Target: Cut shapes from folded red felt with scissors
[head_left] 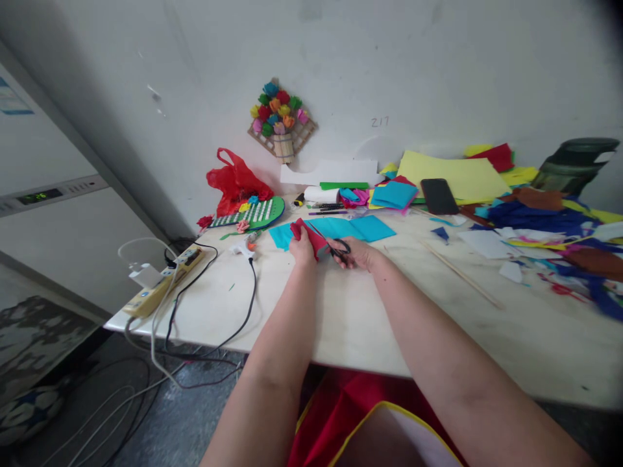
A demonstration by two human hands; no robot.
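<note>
My left hand (302, 245) is closed around a folded piece of red paper (311, 237), held just above the white table (341, 305). Beside it my right hand (355, 251) grips black-handled scissors (339, 248), fingers through the loops, blades meeting the red paper. Sheets of blue paper (341, 228) lie flat on the table right behind both hands.
A power strip (163, 282) with cables sits at the table's left edge. A red plastic bag (235, 181), a green craft piece (253, 213) and a paper-flower basket (281, 123) are at the back. A black phone (439, 196), a thin stick (460, 274) and heaps of coloured paper scraps (549, 227) fill the right.
</note>
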